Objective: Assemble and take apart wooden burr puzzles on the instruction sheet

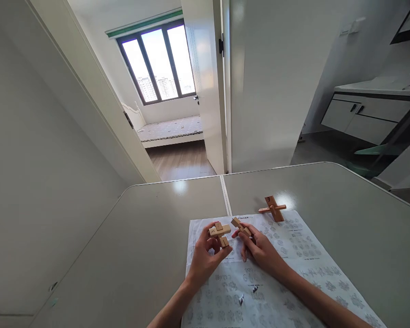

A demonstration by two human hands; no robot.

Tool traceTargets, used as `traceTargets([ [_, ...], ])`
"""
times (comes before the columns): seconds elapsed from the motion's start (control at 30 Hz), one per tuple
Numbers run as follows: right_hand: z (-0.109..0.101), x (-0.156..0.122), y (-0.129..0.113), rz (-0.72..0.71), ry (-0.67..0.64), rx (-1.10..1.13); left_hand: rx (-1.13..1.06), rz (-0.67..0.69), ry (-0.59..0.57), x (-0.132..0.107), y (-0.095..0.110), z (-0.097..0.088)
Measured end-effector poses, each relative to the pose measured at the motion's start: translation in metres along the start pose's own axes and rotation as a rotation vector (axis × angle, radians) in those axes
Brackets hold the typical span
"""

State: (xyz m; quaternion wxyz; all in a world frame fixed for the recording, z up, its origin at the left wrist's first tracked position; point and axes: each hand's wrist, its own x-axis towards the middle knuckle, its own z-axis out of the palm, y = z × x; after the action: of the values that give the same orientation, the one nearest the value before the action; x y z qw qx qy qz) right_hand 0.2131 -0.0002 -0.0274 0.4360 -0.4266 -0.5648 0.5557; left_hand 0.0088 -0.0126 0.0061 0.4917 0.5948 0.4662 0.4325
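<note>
My left hand point(205, 255) is closed around a small cluster of interlocked wooden puzzle pieces point(220, 232), held just above a printed paper sheet point(294, 273). Right beside it, my right hand point(259, 248) pinches a single notched wooden bar point(241, 225), tilted, with its tip close to the cluster but apart from it. A separate assembled wooden cross point(272, 208) stands on the far edge of the sheet, a little beyond my right hand.
The sheet lies on a grey folding table point(140, 246) with a seam down its middle. Beyond the table stand a white door and wall, an open doorway to a room with a window, and a vanity cabinet point(369, 114) at the right.
</note>
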Motion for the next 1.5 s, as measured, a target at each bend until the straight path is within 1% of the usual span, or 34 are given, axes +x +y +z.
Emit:
traceTargets([
  [0.07, 0.002, -0.003, -0.001, -0.024, -0.033, -0.076, 0.014, 0.019, 0.017, 0.000, -0.001, 0.000],
  [0.2, 0.005, -0.008, -0.007, -0.022, -0.111, -0.113, 0.089, 0.076, 0.096, -0.001, -0.004, 0.001],
  [0.3, 0.006, -0.010, -0.011, -0.073, -0.129, -0.185, 0.143, 0.124, 0.128, -0.003, -0.006, 0.003],
  [0.4, 0.005, -0.009, -0.013, -0.132, -0.129, -0.253, 0.190, 0.168, 0.119, -0.003, -0.009, 0.004],
  [0.7, 0.004, -0.012, -0.018, -0.135, -0.167, -0.246, 0.281, 0.187, 0.060, -0.003, -0.013, 0.002],
  [0.83, 0.006, -0.011, -0.020, -0.120, -0.141, -0.250, 0.297, 0.204, 0.047, -0.004, -0.012, 0.003],
  [0.93, 0.007, -0.010, -0.019, -0.142, -0.114, -0.278, 0.327, 0.227, 0.051, -0.004, -0.010, 0.004],
  [1.03, 0.008, -0.010, -0.016, -0.148, -0.086, -0.292, 0.365, 0.253, 0.028, -0.004, -0.008, 0.005],
  [1.17, 0.008, -0.011, -0.015, -0.148, -0.075, -0.289, 0.337, 0.236, -0.003, -0.006, -0.007, 0.005],
  [1.27, 0.009, -0.012, -0.014, -0.129, -0.059, -0.261, 0.323, 0.227, -0.001, -0.006, -0.007, 0.005],
  [1.4, 0.008, -0.012, -0.012, -0.064, -0.068, -0.202, 0.351, 0.253, 0.027, -0.005, -0.008, 0.006],
  [1.5, 0.008, -0.011, -0.011, -0.069, -0.074, -0.239, 0.361, 0.253, 0.032, -0.004, -0.007, 0.006],
])
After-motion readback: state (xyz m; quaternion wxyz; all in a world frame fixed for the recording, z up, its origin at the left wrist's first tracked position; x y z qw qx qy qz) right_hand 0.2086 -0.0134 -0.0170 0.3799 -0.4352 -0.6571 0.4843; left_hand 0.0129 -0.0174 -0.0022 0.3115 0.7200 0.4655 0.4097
